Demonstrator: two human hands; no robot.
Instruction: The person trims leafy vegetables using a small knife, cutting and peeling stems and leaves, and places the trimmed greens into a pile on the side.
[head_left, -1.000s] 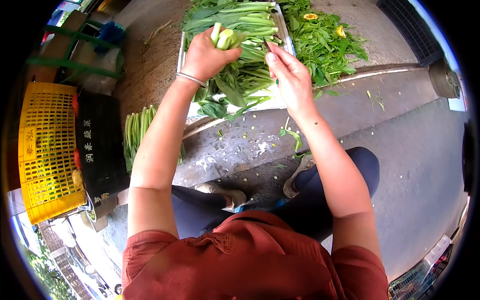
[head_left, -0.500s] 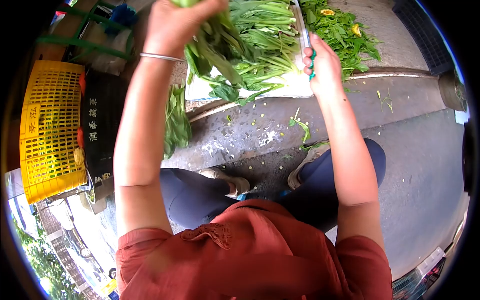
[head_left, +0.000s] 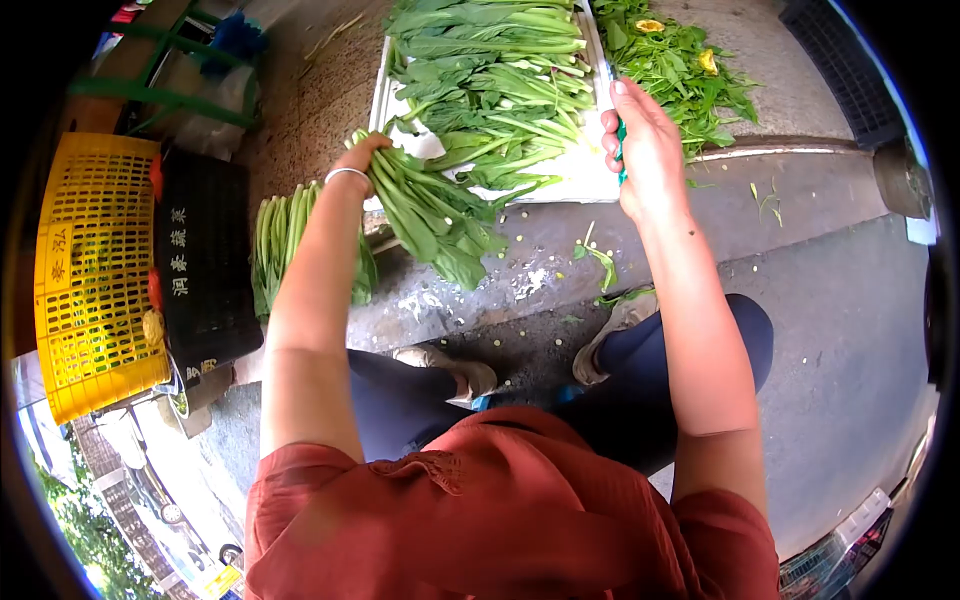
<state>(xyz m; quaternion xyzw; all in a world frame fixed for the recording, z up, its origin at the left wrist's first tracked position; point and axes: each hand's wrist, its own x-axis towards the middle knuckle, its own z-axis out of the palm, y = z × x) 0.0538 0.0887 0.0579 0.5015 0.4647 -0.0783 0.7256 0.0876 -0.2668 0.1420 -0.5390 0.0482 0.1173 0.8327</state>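
My left hand [head_left: 362, 160] is closed round the stems of a bunch of leafy greens [head_left: 425, 210], its leaves hanging down to the right over the step's edge. My right hand [head_left: 642, 135] holds a small knife with a green handle [head_left: 621, 150], its thin blade pointing up beside the white tray's right side. Rows of long-stemmed greens [head_left: 500, 95] lie on the white tray [head_left: 590, 185], between my hands and beyond them. Another pile of greens [head_left: 290, 235] lies to the left, partly hidden behind my left forearm.
Loose leafy greens [head_left: 670, 85] with two yellow pieces lie right of the tray. A yellow basket [head_left: 95, 270] and a black crate [head_left: 205, 260] stand at the left, below a green frame [head_left: 160, 95]. Trimmings [head_left: 600, 262] litter the step. A dark crate [head_left: 840, 75] is at upper right.
My left hand has swung down and left with the bunch, which now hangs below it. My right hand has moved right, away from the bunch, keeping the knife.
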